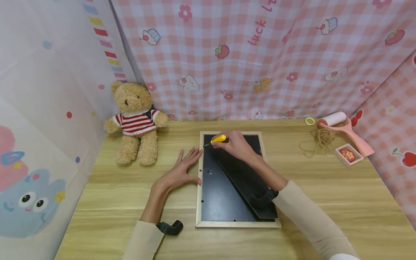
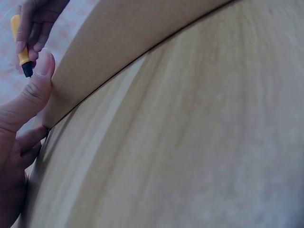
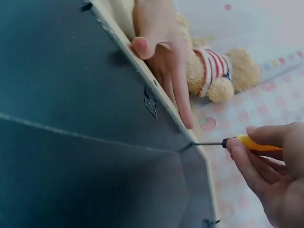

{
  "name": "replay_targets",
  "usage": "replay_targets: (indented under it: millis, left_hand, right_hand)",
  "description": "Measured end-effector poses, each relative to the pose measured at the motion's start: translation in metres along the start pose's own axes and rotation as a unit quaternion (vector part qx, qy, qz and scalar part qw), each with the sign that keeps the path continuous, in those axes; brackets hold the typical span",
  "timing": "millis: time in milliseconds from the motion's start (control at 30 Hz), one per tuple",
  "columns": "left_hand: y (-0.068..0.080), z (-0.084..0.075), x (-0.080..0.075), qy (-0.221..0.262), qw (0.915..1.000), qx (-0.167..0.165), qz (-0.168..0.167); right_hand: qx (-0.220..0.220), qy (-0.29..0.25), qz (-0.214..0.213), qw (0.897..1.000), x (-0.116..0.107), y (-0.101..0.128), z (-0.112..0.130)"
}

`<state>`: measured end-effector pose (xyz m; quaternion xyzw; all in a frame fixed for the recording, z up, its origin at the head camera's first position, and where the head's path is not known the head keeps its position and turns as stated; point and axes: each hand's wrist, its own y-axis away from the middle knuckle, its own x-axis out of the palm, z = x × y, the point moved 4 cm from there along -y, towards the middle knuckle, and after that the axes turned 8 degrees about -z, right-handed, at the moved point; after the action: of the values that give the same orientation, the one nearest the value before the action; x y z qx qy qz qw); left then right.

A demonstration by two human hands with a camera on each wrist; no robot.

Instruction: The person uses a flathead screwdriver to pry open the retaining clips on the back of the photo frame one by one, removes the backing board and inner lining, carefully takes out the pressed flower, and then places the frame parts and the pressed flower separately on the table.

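Observation:
A picture frame (image 1: 199,202) lies face down on the table, its black backing (image 1: 216,206) and slanting stand leg (image 1: 243,180) uppermost. My right hand (image 1: 238,144) pinches a yellow-handled screwdriver (image 1: 218,139). In the right wrist view the screwdriver's (image 3: 259,145) thin shaft reaches the frame's inner edge, at a small dark tab (image 3: 189,145). My left hand (image 1: 182,169) rests against the frame's left side with fingers extended; its thumb touches the rim. In the left wrist view the thumb (image 2: 33,95) lies along the pale wooden side (image 2: 118,38).
A teddy bear (image 1: 134,122) in a striped top sits at the back left. At the back right are a lint roller (image 1: 349,131), a coil of twine (image 1: 321,141), a yellow ring (image 1: 310,121) and a small box (image 1: 349,154). Patterned cloth hangs behind.

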<state>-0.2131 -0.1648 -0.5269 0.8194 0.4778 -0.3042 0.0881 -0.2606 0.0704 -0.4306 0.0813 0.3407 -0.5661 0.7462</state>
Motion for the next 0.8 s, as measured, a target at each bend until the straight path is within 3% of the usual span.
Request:
replay_targets:
  millis: [167,267,533,800]
  left_hand:
    - [0.000,-0.011,-0.004,-0.009,0.9999,-0.005,0.006]
    - [0.000,-0.015,-0.005,-0.021,0.9997,-0.009,0.008]
    - [-0.003,-0.010,-0.003,-0.018,0.9998,-0.010,0.007]
    - [-0.003,0.003,0.001,-0.005,1.0000,-0.001,0.005]
  right_hand:
    - [0.090,-0.110,0.005,0.990,-0.001,0.002,-0.028]
    - [0.110,-0.131,0.006,0.985,-0.001,0.002,-0.035]
    - [0.043,-0.046,0.026,0.998,0.000,-0.010,-0.009]
    - [-0.008,0.026,0.042,0.999,0.008,-0.017,0.015]
